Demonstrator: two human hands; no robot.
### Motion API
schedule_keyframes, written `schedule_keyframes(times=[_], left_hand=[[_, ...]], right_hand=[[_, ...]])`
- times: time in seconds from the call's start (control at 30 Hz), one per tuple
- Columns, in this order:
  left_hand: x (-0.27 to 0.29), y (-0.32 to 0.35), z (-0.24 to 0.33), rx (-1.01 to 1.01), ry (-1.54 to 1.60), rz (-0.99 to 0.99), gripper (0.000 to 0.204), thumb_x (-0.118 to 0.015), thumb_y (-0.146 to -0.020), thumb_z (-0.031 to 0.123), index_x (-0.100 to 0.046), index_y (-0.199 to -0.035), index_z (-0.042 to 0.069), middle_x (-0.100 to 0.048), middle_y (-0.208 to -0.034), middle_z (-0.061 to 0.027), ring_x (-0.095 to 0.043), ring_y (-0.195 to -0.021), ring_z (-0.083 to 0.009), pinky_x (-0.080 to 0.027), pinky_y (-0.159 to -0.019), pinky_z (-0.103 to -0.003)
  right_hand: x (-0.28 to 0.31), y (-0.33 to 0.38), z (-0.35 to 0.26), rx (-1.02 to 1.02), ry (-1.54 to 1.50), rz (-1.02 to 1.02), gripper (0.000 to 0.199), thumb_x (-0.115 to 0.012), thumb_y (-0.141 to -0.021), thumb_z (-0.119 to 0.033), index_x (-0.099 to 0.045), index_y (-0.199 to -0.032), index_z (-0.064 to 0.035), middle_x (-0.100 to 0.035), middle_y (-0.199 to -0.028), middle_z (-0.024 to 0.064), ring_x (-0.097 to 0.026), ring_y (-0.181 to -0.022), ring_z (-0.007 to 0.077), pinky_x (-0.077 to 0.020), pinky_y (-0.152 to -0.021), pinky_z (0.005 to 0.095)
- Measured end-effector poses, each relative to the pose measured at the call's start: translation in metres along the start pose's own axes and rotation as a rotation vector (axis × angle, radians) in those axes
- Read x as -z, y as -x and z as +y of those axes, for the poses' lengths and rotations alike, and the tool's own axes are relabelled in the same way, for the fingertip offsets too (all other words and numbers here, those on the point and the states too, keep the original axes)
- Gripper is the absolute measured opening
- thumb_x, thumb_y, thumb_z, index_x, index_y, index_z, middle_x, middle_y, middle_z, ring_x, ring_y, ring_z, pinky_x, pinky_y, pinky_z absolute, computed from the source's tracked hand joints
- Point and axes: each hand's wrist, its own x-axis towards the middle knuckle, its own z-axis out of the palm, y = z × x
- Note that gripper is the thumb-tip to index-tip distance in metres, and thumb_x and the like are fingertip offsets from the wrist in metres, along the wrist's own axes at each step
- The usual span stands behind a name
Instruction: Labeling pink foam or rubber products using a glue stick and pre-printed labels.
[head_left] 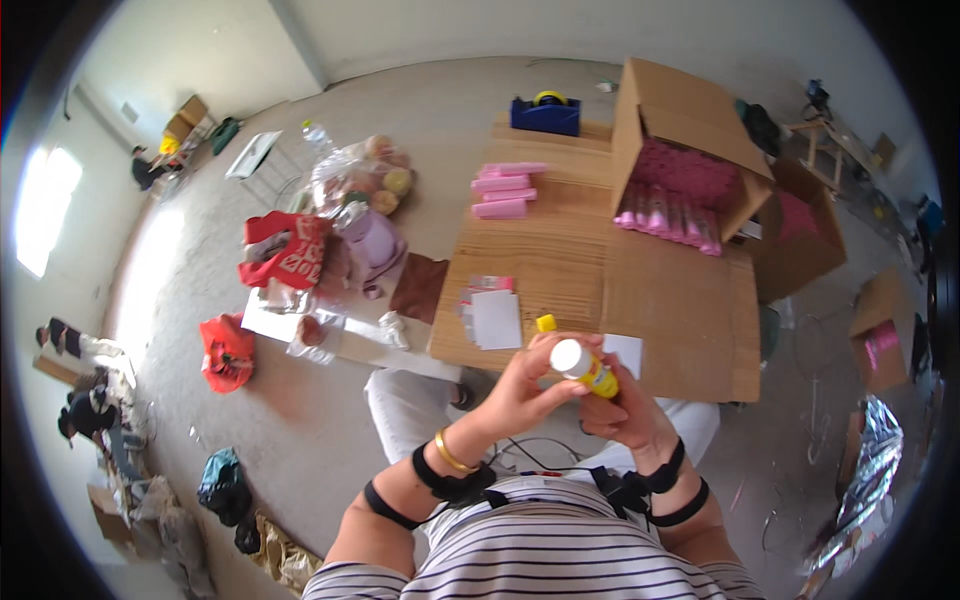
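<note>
A yellow glue stick point(601, 380) with a white end is held between my two hands above the near edge of the wooden table point(560, 270). My left hand point(530, 378) grips it around the white end, and my right hand point(632, 405) closes on its yellow body from the other side. Just beyond my left fingers a small yellow cap-like piece point(546, 322) shows; whether it rests on the table cannot be told. White paper point(627, 352) lies partly hidden behind my right hand. To the left sit a stack of white cards point(497, 320) and some pink-and-grey printed cards point(492, 283).
An open cardboard box point(690, 105) holding several pink tubes lies at the table's far right. More pink pieces point(500, 208) and a blue tape dispenser point(545, 117) are further back. Left of the table, a bench carries bags and a lilac container point(372, 240). Boxes stand at right.
</note>
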Motion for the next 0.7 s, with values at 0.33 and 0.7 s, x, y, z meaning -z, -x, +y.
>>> schedule_keyframes(times=[0.33, 0.7], left_hand=[[-0.009, 0.007, -0.001, 0.117, 0.294, -0.077, 0.039, -0.067, -0.086, 0.024, -0.055, -0.116, 0.0, -0.051, -0.13, -0.0146, -0.053, -0.117, -0.0267, -0.046, -0.096, -0.039], [-0.027, -0.003, -0.012, 0.206, 0.519, -0.016, 0.033, -0.06, -0.09, 0.012, -0.051, -0.12, 0.0, -0.054, -0.125, -0.0118, -0.05, -0.122, -0.0276, -0.04, -0.103, -0.041]], right_hand=[[-0.009, 0.023, 0.011, -0.016, -0.02, -0.056, 0.064, -0.022, -0.097, -0.057, -0.052, -0.109, -0.002, -0.045, -0.049, 0.0009, -0.035, -0.038, 0.0078, -0.0304, -0.039, 0.0218], [0.014, 0.037, 0.009, 0.201, 0.233, 0.008, 0.06, -0.032, -0.096, -0.053, -0.049, -0.118, -0.0004, -0.063, -0.087, 0.0145, -0.059, -0.075, 0.016, -0.0495, -0.071, 0.0292]])
